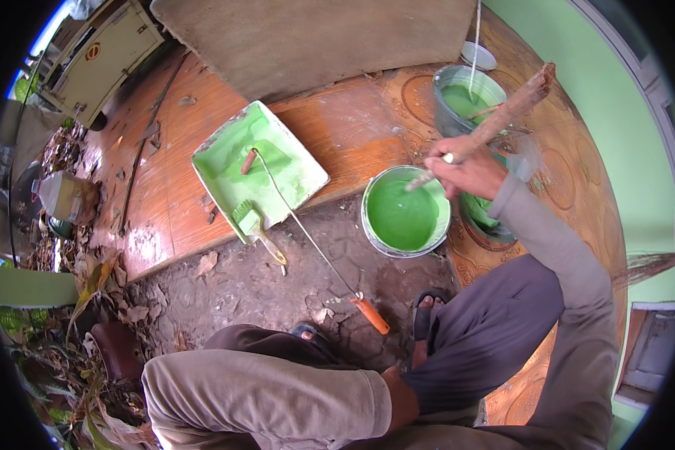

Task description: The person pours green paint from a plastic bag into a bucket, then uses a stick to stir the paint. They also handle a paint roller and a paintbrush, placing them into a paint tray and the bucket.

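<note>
My right hand [469, 166] is closed around a rough wooden stick [519, 101], its lower end dipping into the green paint [403, 217] of a white-rimmed bucket [365, 223]. Across my lap rests my left arm; the left hand [403, 401] lies by my knee, its fingers hidden. Left of the bucket, a paint tray [304, 182] coated in green holds a small paint roller [249, 160]. The roller's long wire ends in an orange handle [370, 316] near my feet. A paintbrush [256, 226] with green bristles lies over the tray's near edge.
Behind the bucket stands another bucket [440, 112] of green paint with a cord in it. A dark container [481, 217] sits partly under my right wrist. A large board [315, 45] leans at the back; dry leaves and a plastic jug [64, 196] lie left.
</note>
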The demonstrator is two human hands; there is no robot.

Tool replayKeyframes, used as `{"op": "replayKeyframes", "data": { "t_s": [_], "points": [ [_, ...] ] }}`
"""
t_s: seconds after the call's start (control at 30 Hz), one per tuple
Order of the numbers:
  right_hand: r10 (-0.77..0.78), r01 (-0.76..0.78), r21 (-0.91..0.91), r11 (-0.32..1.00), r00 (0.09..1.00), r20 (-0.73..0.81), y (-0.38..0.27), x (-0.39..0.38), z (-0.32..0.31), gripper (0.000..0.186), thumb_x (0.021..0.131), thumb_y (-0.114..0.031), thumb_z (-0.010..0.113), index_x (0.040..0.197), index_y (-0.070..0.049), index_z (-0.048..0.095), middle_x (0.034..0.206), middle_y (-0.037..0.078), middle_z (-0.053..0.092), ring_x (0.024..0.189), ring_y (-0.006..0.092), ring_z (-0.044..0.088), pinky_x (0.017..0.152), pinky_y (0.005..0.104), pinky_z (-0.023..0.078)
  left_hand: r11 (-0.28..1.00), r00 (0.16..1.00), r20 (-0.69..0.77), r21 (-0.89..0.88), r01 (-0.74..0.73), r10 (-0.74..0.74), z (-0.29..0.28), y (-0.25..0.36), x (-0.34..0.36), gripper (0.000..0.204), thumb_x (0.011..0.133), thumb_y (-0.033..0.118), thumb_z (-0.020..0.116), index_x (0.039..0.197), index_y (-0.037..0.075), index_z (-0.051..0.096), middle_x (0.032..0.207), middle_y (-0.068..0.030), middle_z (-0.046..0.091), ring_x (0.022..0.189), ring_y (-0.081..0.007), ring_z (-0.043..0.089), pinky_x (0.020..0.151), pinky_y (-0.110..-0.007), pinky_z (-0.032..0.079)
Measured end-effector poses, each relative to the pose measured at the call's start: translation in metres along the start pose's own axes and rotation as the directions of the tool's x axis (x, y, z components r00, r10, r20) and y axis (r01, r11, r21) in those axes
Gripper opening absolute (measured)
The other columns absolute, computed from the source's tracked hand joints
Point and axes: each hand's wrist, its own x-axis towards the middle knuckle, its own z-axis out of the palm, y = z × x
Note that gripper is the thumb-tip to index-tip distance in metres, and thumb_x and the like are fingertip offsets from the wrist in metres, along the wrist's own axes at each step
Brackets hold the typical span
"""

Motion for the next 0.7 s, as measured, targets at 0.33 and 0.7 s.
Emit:
{"op": "replayKeyframes", "data": {
  "t_s": [0.33,0.7],
  "points": [
    [0.059,-0.062,0.062,0.996,0.997,0.054,-0.001,-0.002,0.000,0.027,0.089,-0.026,0.059,0.087,0.001,0.061,0.063,0.008,0.063,0.052,0.0148,0.065,0.050,0.0250,0.052,0.999,0.996,0.077,-0.015,-0.043,0.044,-0.008,-0.005,-0.002,0.018,0.081,0.028,0.059,0.090,0.014,0.067,0.085,-0.0022,0.064,0.082,-0.0197,0.064,0.076,-0.038,0.044],
    [0.011,-0.012,-0.036,0.999,0.999,-0.030,-0.002,-0.010,-0.001,0.027,0.088,-0.024,0.058,0.078,0.002,0.061,0.061,0.008,0.063,0.047,0.0154,0.063,0.049,0.0266,0.051,1.000,0.997,-0.077,-0.013,-0.018,0.017,0.003,-0.002,-0.006,0.016,0.079,0.027,0.062,0.088,0.014,0.066,0.083,-0.0013,0.063,0.080,-0.0189,0.064,0.076,-0.037,0.043]
  ]
}}
